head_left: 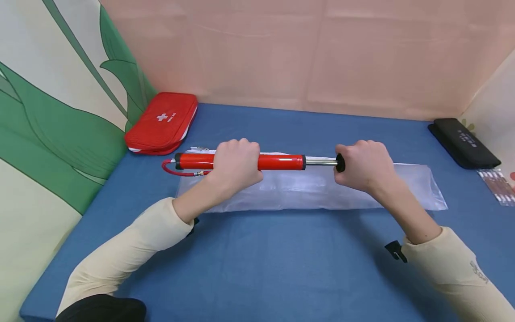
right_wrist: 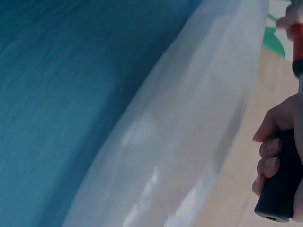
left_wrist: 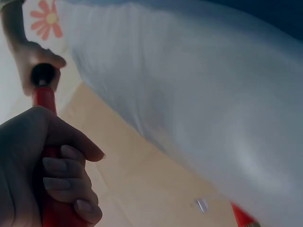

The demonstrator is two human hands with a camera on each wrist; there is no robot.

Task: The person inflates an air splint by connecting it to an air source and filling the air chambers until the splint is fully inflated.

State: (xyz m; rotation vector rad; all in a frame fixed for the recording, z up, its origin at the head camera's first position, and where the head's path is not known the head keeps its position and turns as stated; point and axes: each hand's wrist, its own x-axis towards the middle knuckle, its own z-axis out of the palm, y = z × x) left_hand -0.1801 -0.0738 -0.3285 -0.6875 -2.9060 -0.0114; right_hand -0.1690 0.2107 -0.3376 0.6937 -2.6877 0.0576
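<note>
Blue-covered table (head_left: 261,268): above a clear plastic bag (head_left: 306,191), your left fingers (left_wrist: 64,183) grasp a red hand pump (head_left: 282,162), your right fingers (right_wrist: 271,147) its black handle (head_left: 341,163); its rod (head_left: 320,162) is partly out, the stroke seemingly unfinished.

The right hand (right_wrist: 286,113) is gripping the black handle (right_wrist: 280,184) at the right edge, its fingers curling around it. A metal rod (right_wrist: 300,85) is spanning the gap between this hand and the red tube (right_wrist: 298,45). The left hand (right_wrist: 294,16), partly cropped, is holding the tube. A translucent bag (right_wrist: 175,113) is running diagonally between the blue cloth (right_wrist: 85,66), left, and the beige wall (right_wrist: 236,189), right.
</note>
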